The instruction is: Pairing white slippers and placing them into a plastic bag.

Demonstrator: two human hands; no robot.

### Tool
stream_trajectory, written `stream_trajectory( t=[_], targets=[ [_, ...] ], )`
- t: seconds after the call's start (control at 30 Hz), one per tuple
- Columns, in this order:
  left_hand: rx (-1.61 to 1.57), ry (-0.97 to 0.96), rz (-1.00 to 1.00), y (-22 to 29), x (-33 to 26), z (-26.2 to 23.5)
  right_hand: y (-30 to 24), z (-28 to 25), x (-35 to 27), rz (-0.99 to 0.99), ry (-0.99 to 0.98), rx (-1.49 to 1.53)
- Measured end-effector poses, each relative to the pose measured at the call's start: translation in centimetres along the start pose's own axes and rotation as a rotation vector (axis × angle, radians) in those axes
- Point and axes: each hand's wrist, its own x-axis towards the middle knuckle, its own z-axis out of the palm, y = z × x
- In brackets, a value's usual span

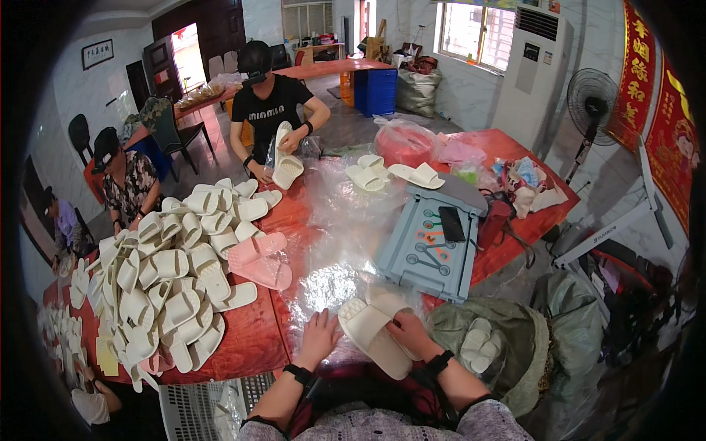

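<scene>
A pair of cream slippers is in front of me, one lying partly over the other, soles slanting toward my body. My right hand grips the pair from the right side, its fingers curled over the slipper edge. Just left of the toe end, my left hand rests with fingers stretched out on clear plastic film, apart from the slippers. A large heap of loose cream slippers covers the table to the left, and a pink pair sits at its right edge.
A grey-blue plastic case with a phone stands right of the film. Beyond it lie more cream slippers. Across the red table a person handles slippers. A woven sack and a white crate flank me.
</scene>
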Motion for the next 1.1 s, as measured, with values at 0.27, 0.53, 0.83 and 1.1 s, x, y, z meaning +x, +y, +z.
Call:
stream_trajectory(
  t=[0.27, 0.53, 0.83, 1.1],
  targets=[
    [-0.158, -0.085, 0.022, -0.9, 2.1, -1.9, -4.6, -0.5, -1.2, -0.119, -0.255, 0.249],
    [-0.423, -0.01, -0.041, 0.8, 2.9, -6.7, -2.6, 0.0, -1.0, -0.04, -0.14, -0.141],
    [-0.328, 0.06, 0.325, 5.9, 2.1, -9.9, -4.1, 2.1, 0.7, -0.063, -0.012, -0.297],
    [-0.247, 0.068, 0.31, 4.9, 1.3, -11.1, -4.6, 3.4, 2.6, -0.052, 0.094, -0.217]
  ],
)
